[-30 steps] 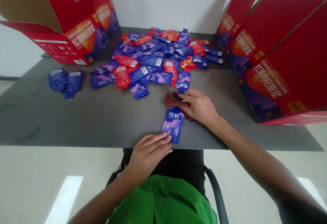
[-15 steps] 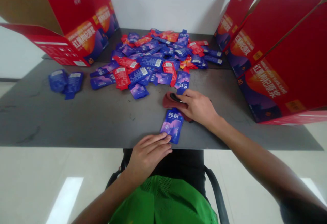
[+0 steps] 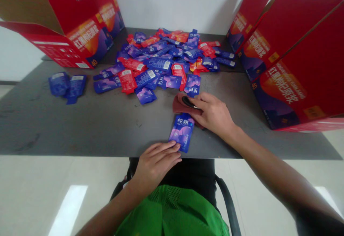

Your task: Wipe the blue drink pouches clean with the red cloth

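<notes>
A blue and purple pouch (image 3: 182,132) lies flat near the table's front edge, its printed face up. The fingertips of my left hand (image 3: 158,160) rest on its lower left corner, the fingers stretched out and holding nothing. My right hand (image 3: 213,112) grips a reddish-brown cloth (image 3: 177,104) together with a small black object (image 3: 188,102), right at the pouch's top end. The cloth covers the tip of the pouch. Just beyond the cloth lies another blue pouch (image 3: 192,83), at the near side of a pile of blue and red pouches (image 3: 158,64).
Two blue pouches (image 3: 76,87) lie apart on the left of the grey table (image 3: 113,128). An open red carton (image 3: 83,38) stands at the back left, and several red cartons (image 3: 285,89) line the right side. A white wall rises behind.
My right hand has shifted very slightly right and away from me with the cloth and the black object. My left hand and the pouch under it have hardly moved.
</notes>
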Action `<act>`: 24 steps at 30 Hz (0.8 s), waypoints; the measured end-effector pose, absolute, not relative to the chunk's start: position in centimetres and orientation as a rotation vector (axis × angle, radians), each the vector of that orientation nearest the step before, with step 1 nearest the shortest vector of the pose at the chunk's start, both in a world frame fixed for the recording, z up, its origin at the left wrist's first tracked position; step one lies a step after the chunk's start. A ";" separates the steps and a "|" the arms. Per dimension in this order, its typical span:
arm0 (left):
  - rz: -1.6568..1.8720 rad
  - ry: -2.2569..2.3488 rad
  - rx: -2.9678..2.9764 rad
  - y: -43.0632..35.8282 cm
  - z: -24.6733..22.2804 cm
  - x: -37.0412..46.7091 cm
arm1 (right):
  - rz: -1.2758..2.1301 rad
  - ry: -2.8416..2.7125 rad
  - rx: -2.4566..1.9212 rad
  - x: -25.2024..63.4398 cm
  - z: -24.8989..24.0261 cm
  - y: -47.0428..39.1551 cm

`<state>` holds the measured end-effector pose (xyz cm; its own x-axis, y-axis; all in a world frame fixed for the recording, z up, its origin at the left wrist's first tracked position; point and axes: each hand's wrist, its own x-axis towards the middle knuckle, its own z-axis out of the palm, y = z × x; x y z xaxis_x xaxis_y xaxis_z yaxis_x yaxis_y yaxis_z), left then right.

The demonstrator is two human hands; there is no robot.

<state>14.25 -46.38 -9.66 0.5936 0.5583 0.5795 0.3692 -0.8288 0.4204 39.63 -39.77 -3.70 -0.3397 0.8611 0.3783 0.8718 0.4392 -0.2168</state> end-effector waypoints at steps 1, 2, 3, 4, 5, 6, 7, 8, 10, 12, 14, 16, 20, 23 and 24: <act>1.077 0.759 2.568 -46.4 -9.7 14.2 | 0.011 -2.272 -1.405 39.0 -3.3 -40.6; 1.087 0.758 2.567 -46.4 -9.7 14.2 | 0.066 -2.318 -1.323 38.3 -3.1 -41.7; 1.093 0.758 2.567 -46.4 -9.7 14.2 | 0.124 -2.392 -1.262 37.6 -3.2 -42.6; 1.095 0.762 2.567 -46.4 -9.7 14.2 | 0.167 -2.440 -1.228 37.1 -3.4 -43.4; 1.098 0.765 2.568 -46.4 -9.8 14.2 | 0.198 -2.471 -1.211 36.8 -3.8 -43.6; 1.092 0.766 2.570 -46.4 -9.8 14.1 | 0.209 -2.473 -1.232 36.9 -4.2 -43.4; 1.081 0.763 2.573 -46.4 -9.7 14.1 | 0.194 -2.449 -1.282 37.2 -4.6 -42.7; 1.069 0.757 2.576 -46.4 -9.7 14.1 | 0.156 -2.409 -1.349 37.8 -4.9 -41.6; 1.056 0.751 2.575 -46.3 -9.6 14.1 | 0.033 -2.338 -1.476 39.2 -4.7 -39.4; 1.066 0.752 2.572 -46.3 -9.6 14.2 | -0.049 -2.286 -1.499 39.8 -3.8 -38.4; 1.078 0.753 2.572 -46.4 -9.6 14.2 | -0.022 -2.263 -1.420 39.3 -2.7 -39.4; 1.093 0.764 2.567 -46.4 -9.6 14.3 | 0.085 -2.299 -1.304 38.0 -2.3 -41.7; 1.108 0.791 2.545 -46.4 -9.8 14.2 | 0.296 -2.470 -1.201 36.3 -3.9 -44.6; 1.059 0.761 2.559 -46.3 -9.8 14.1 | 0.283 -2.420 -1.293 37.0 -5.3 -42.5; 1.049 0.758 2.562 -46.3 -9.8 14.1 | 0.252 -2.419 -1.338 37.5 -5.5 -41.3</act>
